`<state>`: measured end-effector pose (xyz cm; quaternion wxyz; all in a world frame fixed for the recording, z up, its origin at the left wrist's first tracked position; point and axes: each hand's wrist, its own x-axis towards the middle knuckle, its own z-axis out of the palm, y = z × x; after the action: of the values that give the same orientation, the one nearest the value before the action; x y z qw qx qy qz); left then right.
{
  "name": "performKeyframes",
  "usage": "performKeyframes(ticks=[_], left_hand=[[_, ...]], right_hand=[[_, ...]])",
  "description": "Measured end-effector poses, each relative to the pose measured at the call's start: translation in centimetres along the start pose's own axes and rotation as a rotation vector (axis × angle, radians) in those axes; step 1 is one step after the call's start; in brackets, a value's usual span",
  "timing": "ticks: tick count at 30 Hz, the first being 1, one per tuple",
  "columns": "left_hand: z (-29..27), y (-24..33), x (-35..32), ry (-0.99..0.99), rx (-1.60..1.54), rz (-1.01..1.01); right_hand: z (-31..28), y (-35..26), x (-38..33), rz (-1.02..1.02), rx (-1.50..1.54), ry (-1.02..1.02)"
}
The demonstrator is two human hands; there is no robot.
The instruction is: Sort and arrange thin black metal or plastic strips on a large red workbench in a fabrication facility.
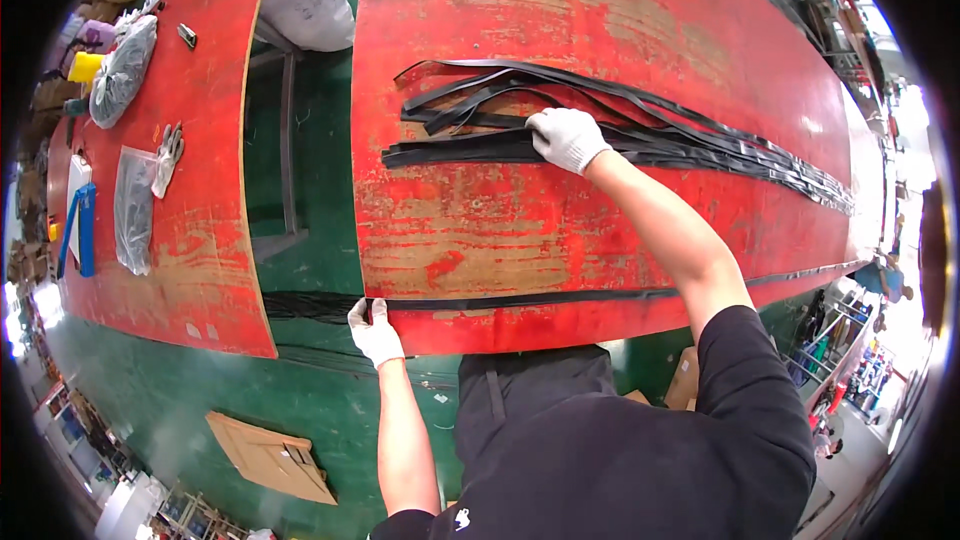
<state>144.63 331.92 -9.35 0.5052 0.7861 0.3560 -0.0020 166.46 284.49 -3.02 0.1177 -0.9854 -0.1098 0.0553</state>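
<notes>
Now left hand grip clamped on thin black strip; right hand flat, fingers apart, on rubbery strips.

Gloved left hand pinches a black strip at the red tabletop edge; gloved right hand presses on the strip pile.

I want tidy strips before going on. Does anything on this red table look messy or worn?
The black strips under the right hand splay and cross at their left ends instead of lying parallel. The red table has its paint worn off in patches. The single strip pinched by the left hand lies straight.
</notes>
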Motion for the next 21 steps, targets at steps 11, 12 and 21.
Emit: performKeyframes(ticks=[11,12,21], left_hand=[[0.2,0.5,-0.1,-0.002,-0.004,-0.005],[0.2,0.3,0.0,-0.005,-0.025,-0.012],[0.1,-0.8,0.4,-0.001,-0.004,0.0]], right_hand=[[-0.7,1.2,2.6,-0.071,-0.17,-0.095],[-0.7,1.3,2.8,-0.081,-0.18,-0.121],[-1.4,2.2,4.1,0.021,-0.136,-0.03]])
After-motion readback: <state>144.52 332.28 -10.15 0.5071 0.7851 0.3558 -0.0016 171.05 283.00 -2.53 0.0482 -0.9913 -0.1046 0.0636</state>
